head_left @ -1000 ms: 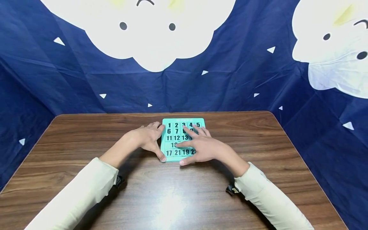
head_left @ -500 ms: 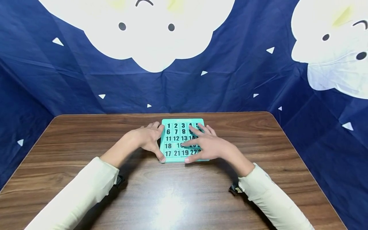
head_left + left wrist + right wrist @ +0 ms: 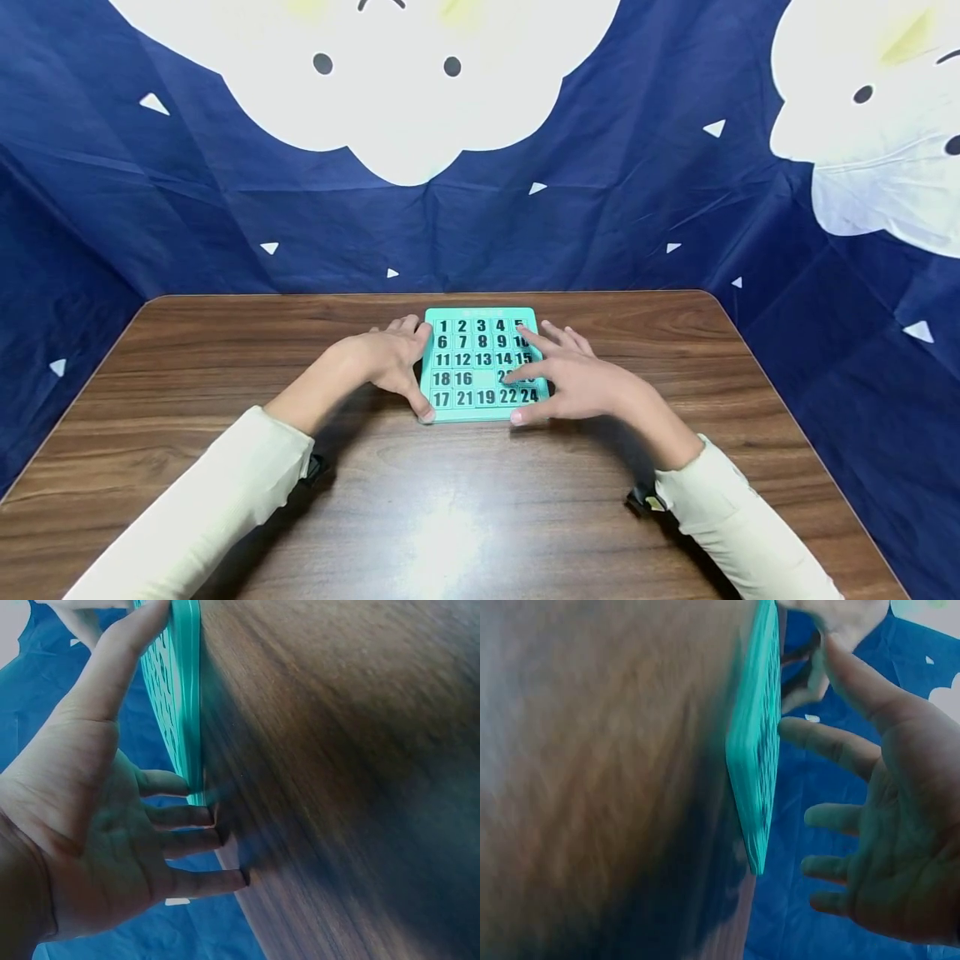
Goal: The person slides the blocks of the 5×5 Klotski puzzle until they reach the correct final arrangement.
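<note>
A turquoise sliding number puzzle (image 3: 472, 415) lies flat on the table, with dark numbers on its tiles. Its fourth row shows 18, 16, then a gap in the third column. My left hand (image 3: 390, 358) rests at its left side, thumb at the lower left corner, fingers along the edge; in the left wrist view its fingers (image 3: 187, 842) look straight. My right hand (image 3: 573, 379) reaches over the puzzle's right part. Its index fingertip is at the tile right of the gap, partly covering that number. The right wrist view shows the other fingers (image 3: 832, 817) spread, clear of the board.
The brown wooden table (image 3: 360, 517) reflects a bright glare near its front middle. A dark blue curtain (image 3: 337, 225) with white clouds and triangles stands behind the table and along its sides.
Tiles 18 and 16 have slid left one after the other in the fourth row, leaving the gap in the third column. My right hand has shifted right; the left has stayed put.
</note>
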Available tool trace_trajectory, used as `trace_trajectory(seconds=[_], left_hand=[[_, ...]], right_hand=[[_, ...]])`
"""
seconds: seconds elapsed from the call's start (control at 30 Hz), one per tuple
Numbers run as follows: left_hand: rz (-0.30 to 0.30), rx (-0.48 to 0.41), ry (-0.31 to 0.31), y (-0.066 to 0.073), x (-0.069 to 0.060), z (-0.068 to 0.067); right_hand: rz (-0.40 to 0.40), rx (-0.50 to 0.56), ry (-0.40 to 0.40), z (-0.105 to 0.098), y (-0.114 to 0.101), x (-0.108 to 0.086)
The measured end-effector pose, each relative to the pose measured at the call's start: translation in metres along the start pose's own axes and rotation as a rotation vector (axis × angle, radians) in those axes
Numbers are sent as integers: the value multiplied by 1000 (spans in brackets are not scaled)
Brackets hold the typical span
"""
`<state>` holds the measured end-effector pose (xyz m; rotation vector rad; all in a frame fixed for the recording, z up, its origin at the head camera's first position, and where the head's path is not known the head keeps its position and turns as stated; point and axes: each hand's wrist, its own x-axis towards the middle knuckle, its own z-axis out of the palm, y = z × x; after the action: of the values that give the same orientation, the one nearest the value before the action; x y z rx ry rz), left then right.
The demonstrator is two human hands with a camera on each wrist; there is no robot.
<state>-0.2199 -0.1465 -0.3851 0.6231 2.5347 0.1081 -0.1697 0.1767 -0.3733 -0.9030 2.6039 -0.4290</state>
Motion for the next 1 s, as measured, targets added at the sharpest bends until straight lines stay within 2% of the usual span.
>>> trace_trajectory(seconds=[0.17,0.27,0.4,0.5,0.63,0.73,0.83,1.0], left_hand=[[12,-1,-1,2,-1,-2],[12,-3,-2,3,-1,-2],[8,-1,-5,3,-1,-2],[5,7,-9,3,-2,-2],[-2,16,-17,2,-2,-1],[-10,7,-20,3,-2,-1],[-11,0,-23,4,-1,-2],[-9,15,-31,3,-2,-3]], right_hand=[[-68,22,-42,8,-11,3],[-41,-15,-60,9,-13,9],[14,-86,-19,10,-14,18],[-27,-75,-12,14,-19,22],[-97,-18,-80,18,-28,21],[-60,-19,-99,14,-29,15],[-26,-43,-69,8,-29,12],[-113,-39,-52,11,-38,23]])
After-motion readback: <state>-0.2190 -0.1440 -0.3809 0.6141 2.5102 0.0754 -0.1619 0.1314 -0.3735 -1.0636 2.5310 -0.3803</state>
